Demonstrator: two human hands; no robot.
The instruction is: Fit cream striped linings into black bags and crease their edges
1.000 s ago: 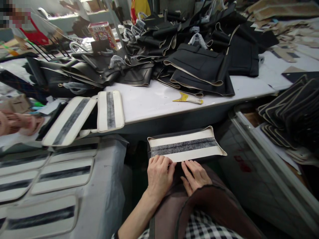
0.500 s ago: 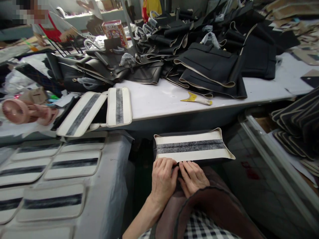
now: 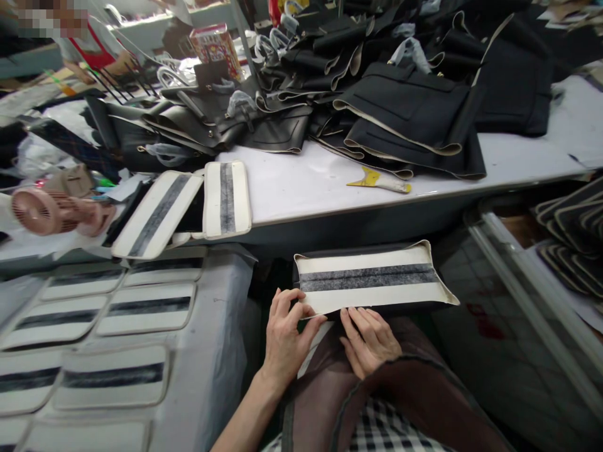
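A white rectangular bag panel (image 3: 372,276) with a dark grey stripe along its middle lies face up above my lap. Black leather (image 3: 400,308) shows along its edges, and its right corners flare outward. At the panel's near left corner, my left hand (image 3: 285,336) pinches the edge between thumb and fingers. My right hand (image 3: 370,339) grips the near edge a little right of it, fingertips on top and thumb underneath. What lies below the panel is mostly hidden.
Striped panels (image 3: 146,306) lie in rows on the left table. Ahead, a white table (image 3: 292,188) bears black leather bag pieces (image 3: 405,107), a yellow-and-white scraper (image 3: 379,180) and a pink fan (image 3: 38,210). Dark panels (image 3: 575,232) are stacked right. Another person (image 3: 98,44) stands far left.
My left hand has slid left along the near edge to the panel's corner, away from my right hand. The right hand keeps its place on the edge. The view has shifted slightly.
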